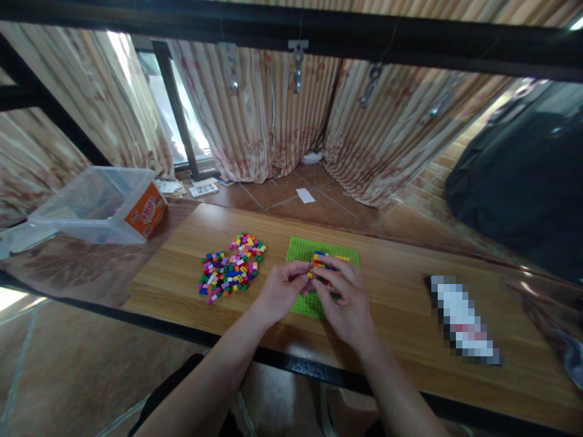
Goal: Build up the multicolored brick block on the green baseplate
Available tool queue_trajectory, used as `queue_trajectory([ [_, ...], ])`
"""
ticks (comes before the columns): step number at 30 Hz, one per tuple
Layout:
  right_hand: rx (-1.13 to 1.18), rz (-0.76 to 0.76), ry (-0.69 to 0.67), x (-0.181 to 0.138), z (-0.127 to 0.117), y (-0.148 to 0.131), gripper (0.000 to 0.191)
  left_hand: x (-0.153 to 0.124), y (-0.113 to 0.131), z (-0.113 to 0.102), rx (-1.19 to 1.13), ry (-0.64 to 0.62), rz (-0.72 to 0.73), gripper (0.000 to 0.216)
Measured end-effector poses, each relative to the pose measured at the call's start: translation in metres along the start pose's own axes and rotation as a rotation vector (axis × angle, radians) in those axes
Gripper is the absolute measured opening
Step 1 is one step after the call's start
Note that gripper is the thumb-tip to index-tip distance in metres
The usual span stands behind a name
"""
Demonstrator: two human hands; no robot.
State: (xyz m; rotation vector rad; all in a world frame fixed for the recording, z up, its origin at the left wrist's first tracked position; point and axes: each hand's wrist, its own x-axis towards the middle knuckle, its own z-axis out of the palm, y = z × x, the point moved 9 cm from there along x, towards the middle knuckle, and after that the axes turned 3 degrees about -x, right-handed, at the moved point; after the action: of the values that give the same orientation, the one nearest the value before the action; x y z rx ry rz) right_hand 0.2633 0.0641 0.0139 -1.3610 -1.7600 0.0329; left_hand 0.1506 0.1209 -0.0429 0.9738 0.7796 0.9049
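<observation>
A green studded baseplate [298,247] lies on the wooden table. On it stands a low structure of toy bricks [342,259] in yellow, red and blue, largely hidden by my fingers. My left hand [283,291] reaches in from the left, thumb and forefinger pinched at a small yellow brick [310,275] by the structure's left side. Curved over the structure is my right hand [344,297], its fingers bent around the bricks and its thumb close to the left fingertips. The exact contact under the right fingers is hidden.
A loose pile of coloured bricks [232,273] lies left of the baseplate. A pixelated packet-like object [464,321] rests at the right. Beyond the table's left end stands a clear plastic bin [104,227] with an orange label. A dark bar [291,27] with hanging clips crosses overhead.
</observation>
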Motion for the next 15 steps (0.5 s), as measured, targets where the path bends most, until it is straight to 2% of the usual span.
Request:
queue_trajectory([
  [3, -0.048, -0.03, -0.032, -0.0004, 0.0059, -0.0019, 0.023, -0.0008, 0.0005, -0.0004, 0.0, -0.019, -0.005, 0.022],
  [7, -0.044, -0.062, -0.053, -0.0004, 0.0083, -0.0027, 0.026, -0.0026, -0.0019, -0.0033, -0.026, -0.006, -0.08, 0.03],
  [10, -0.04, -0.072, -0.052, -0.0006, 0.0074, -0.0023, 0.025, -0.0047, -0.0025, -0.0033, -0.029, 0.003, -0.141, 0.032],
  [15, -0.01, -0.056, -0.082, -0.0019, 0.0078, 0.003, 0.021, -0.006, -0.0004, -0.002, -0.006, 0.013, -0.158, 0.032],
])
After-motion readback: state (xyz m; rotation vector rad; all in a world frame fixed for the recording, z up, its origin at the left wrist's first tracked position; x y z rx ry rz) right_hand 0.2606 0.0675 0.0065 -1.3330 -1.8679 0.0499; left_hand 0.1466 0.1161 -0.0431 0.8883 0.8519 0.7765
